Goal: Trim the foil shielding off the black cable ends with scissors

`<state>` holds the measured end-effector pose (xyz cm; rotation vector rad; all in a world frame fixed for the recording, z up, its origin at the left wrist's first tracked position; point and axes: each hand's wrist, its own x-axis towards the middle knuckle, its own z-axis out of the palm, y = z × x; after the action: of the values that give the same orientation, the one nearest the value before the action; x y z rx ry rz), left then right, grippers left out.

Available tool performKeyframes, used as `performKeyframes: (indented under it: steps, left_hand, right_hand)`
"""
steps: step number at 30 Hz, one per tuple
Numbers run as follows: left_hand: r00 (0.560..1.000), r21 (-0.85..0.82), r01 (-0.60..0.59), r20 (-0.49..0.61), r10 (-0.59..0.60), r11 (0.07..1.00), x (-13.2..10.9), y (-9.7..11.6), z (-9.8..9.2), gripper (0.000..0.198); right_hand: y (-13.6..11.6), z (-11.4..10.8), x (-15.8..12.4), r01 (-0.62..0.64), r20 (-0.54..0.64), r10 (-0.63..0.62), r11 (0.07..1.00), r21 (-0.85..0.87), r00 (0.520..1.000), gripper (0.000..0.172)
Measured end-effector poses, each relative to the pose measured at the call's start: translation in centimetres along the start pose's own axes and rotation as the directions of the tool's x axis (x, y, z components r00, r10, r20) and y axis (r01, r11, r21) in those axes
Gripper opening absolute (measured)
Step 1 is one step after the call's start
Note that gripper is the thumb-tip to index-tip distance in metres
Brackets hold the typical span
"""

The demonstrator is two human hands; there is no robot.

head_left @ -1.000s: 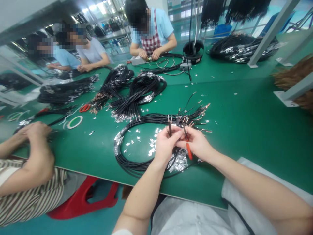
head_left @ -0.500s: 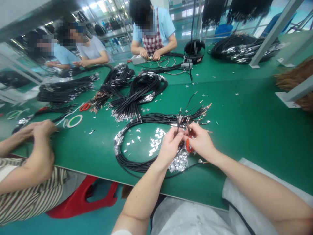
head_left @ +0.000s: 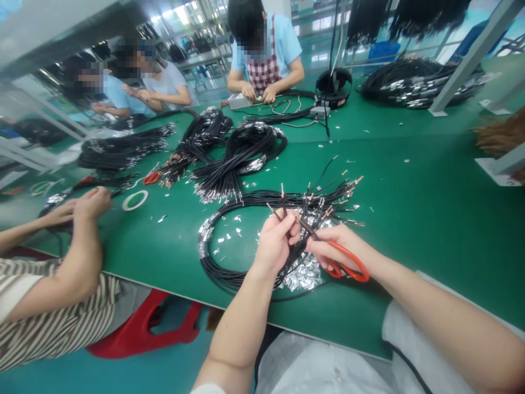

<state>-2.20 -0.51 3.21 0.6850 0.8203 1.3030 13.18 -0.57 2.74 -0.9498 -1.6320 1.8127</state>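
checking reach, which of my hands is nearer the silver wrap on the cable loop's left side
Left. Your left hand is to the right of the silver wrap, apart from it; your right hand is farther off in the same direction, beyond the left.

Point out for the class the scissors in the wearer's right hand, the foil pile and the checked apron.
Scissors (head_left: 351, 255): head view, on the red handle.
Foil pile (head_left: 305, 275): head view, on its silver scraps.
Checked apron (head_left: 264, 72): head view, on its front.
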Motion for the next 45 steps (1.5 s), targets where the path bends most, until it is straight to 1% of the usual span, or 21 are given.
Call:
performKeyframes:
  steps: [2, 7, 10, 13, 16, 18, 19, 20, 21, 23, 24, 25, 26, 27, 29, 32, 37, 39, 40, 42, 45]
  left_hand:
    - [1.0, 0.004, 0.002, -0.009, -0.002, 1.0, -0.1, 0.0, 0.0, 0.027]
    - [1.0, 0.014, 0.006, 0.019, -0.006, 1.0, -0.1, -0.1, 0.1, 0.025]
    - [1.0, 0.017, 0.014, 0.026, -0.015, 1.0, -0.2, -0.2, 0.1, 0.025]
    - [0.999, 0.009, 0.023, 0.036, -0.024, 1.0, -0.2, -0.1, 0.1, 0.023]
    - [0.999, 0.017, 0.026, 0.044, -0.026, 1.0, -0.1, -0.2, 0.0, 0.021]
    - [0.999, 0.062, -0.001, 0.04, -0.002, 0.998, 0.0, -0.5, -0.1, 0.018]
    - [0.999, 0.1, -0.03, 0.038, 0.027, 0.995, 0.1, -0.7, -0.2, 0.016]
    - [0.997, 0.148, -0.07, 0.039, 0.065, 0.986, 0.2, -1.0, -0.2, 0.016]
    - [0.993, 0.206, -0.112, 0.044, 0.105, 0.972, 0.2, -1.3, -0.3, 0.015]
    - [0.988, 0.32, -0.151, 0.063, 0.138, 0.935, 0.2, -1.9, -0.3, 0.018]
    - [0.99, 0.369, -0.137, 0.077, 0.117, 0.919, 0.1, -2.2, -0.3, 0.021]
    - [0.993, 0.41, -0.108, 0.091, 0.077, 0.906, 0.0, -2.5, -0.2, 0.024]
    - [0.994, 0.445, -0.074, 0.104, 0.031, 0.893, -0.2, -2.8, -0.1, 0.027]
    - [0.993, 0.475, -0.048, 0.116, -0.008, 0.878, -0.3, -3.0, 0.0, 0.029]
    - [0.989, 0.528, -0.042, 0.141, -0.038, 0.848, -0.6, -3.3, 0.3, 0.03]
    - [0.987, 0.553, -0.074, 0.16, -0.019, 0.83, -0.7, -3.6, 0.7, 0.028]
    - [0.987, 0.523, -0.162, 0.074, 0.145, 0.837, -0.3, -3.7, 1.5, 0.016]
    - [0.988, 0.465, -0.151, 0.05, 0.145, 0.872, -0.2, -3.7, 1.7, 0.016]
    - [0.993, 0.421, -0.116, 0.051, 0.105, 0.9, -0.1, -3.7, 1.7, 0.017]
    - [0.995, 0.324, 0.003, 0.094, -0.035, 0.946, -0.1, -3.5, 1.7, 0.021]
    - [0.949, 0.208, 0.194, 0.209, -0.237, 0.959, 0.0, -3.1, 1.5, 0.022]
  right_hand:
    - [0.2, 0.0, 0.2, 0.005, -0.003, -0.005, 1.0, -0.002, 1.0, 0.032]
    - [-0.1, -0.3, 0.1, -0.055, -0.007, 0.055, 0.998, -0.007, 0.998, 0.026]
    - [-0.6, -0.3, 0.0, -0.08, -0.015, 0.081, 0.996, 0.046, 0.997, 0.026]
    - [-0.9, -0.2, -0.2, -0.066, -0.015, 0.068, 0.992, 0.111, 0.998, 0.028]
    - [-1.0, -0.2, -0.3, -0.026, -0.015, 0.028, 0.991, 0.131, 0.999, 0.029]
    - [-1.1, -0.5, -0.4, -0.001, -0.075, 0.01, 0.993, 0.122, 0.997, 0.028]
    - [-1.2, -0.7, -0.3, 0.018, -0.139, -0.003, 0.994, 0.108, 0.99, 0.027]
    - [-1.3, -1.0, -0.3, 0.052, -0.223, -0.031, 0.995, 0.089, 0.974, 0.024]
    - [-1.4, -1.4, -0.3, 0.105, -0.325, -0.08, 0.993, 0.061, 0.943, 0.02]
    - [-1.5, -2.2, -0.1, 0.233, -0.507, -0.212, 0.972, -0.023, 0.835, 0.02]
    - [-1.6, -2.5, -0.1, 0.294, -0.565, -0.278, 0.954, -0.065, 0.777, 0.023]
    - [-1.6, -2.8, 0.0, 0.341, -0.598, -0.328, 0.935, -0.096, 0.732, 0.026]
    - [-1.6, -3.0, 0.0, 0.372, -0.609, -0.359, 0.922, -0.111, 0.707, 0.026]
    - [-1.6, -3.1, 0.1, 0.39, -0.608, -0.374, 0.914, -0.112, 0.701, 0.026]
    - [-1.5, -3.0, 0.1, 0.407, -0.599, -0.385, 0.907, -0.106, 0.702, 0.025]
    - [-1.3, -2.7, 0.1, 0.414, -0.608, -0.393, 0.903, -0.115, 0.689, 0.023]
    - [-1.2, -2.6, 0.4, 0.441, -0.585, -0.405, 0.893, -0.088, 0.702, 0.023]
    - [-1.2, -2.6, 0.4, 0.457, -0.559, -0.418, 0.886, -0.077, 0.716, 0.023]
    - [-1.2, -2.6, 0.4, 0.469, -0.538, -0.428, 0.881, -0.068, 0.726, 0.022]
    - [-1.3, -2.4, 0.3, 0.494, -0.484, -0.444, 0.869, -0.027, 0.754, 0.021]
    - [-1.3, -2.1, 0.2, 0.505, -0.412, -0.426, 0.857, 0.1, 0.805, 0.022]
